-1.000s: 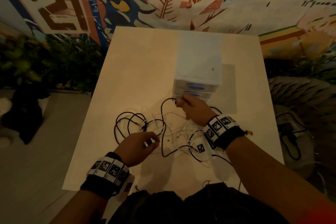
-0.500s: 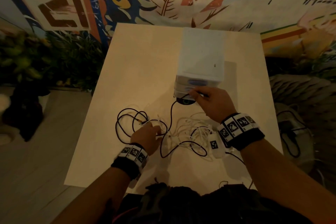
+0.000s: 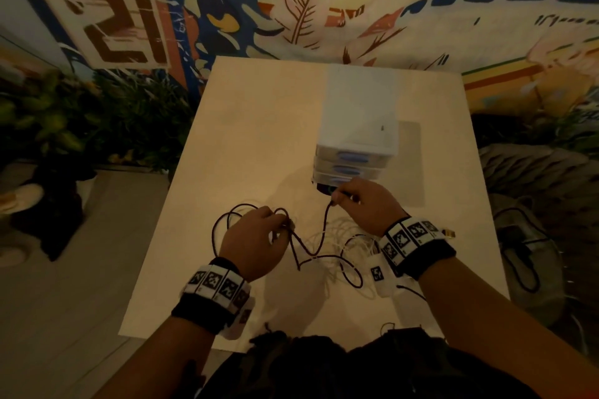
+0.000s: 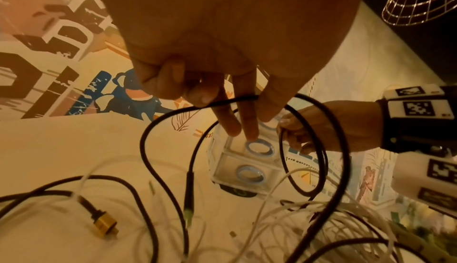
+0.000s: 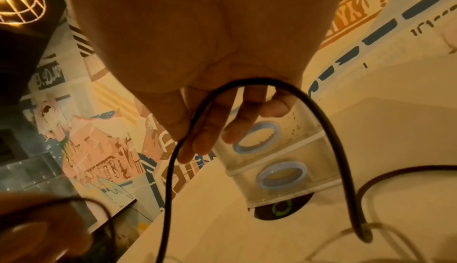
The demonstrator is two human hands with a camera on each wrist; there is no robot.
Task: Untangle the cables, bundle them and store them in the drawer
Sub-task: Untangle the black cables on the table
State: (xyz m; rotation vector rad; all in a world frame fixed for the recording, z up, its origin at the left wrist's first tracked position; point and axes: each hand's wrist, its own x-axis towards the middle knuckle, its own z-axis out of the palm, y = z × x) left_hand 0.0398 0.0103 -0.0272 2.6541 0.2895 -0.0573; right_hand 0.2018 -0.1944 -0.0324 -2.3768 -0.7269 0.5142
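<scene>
A long black cable [image 3: 325, 230] lies tangled with thin white cables [image 3: 348, 236] on the pale table [image 3: 259, 139], in front of a small white drawer unit [image 3: 356, 126] whose drawers are closed. My left hand [image 3: 259, 236] holds loops of the black cable [image 4: 158, 126], with the strand running across its curled fingers [image 4: 247, 110]. My right hand [image 3: 366, 204] pinches the same cable [image 5: 173, 169] just in front of the drawer unit [image 5: 279, 161]; the cable arches under the palm. A gold plug [image 4: 103, 222] and a green-tipped plug [image 4: 189, 212] lie loose on the table.
A dark round object [image 5: 279, 208] with a green ring mark sticks out under the drawer unit. Plants [image 3: 81, 126] stand left of the table, a woven seat [image 3: 534, 178] right. A painted wall [image 3: 324, 10] is behind. The table's far left part shows bare surface.
My left hand has moved forward and taken up loops of the black cable. My right hand has drawn back a little from the drawer front, still on the cable.
</scene>
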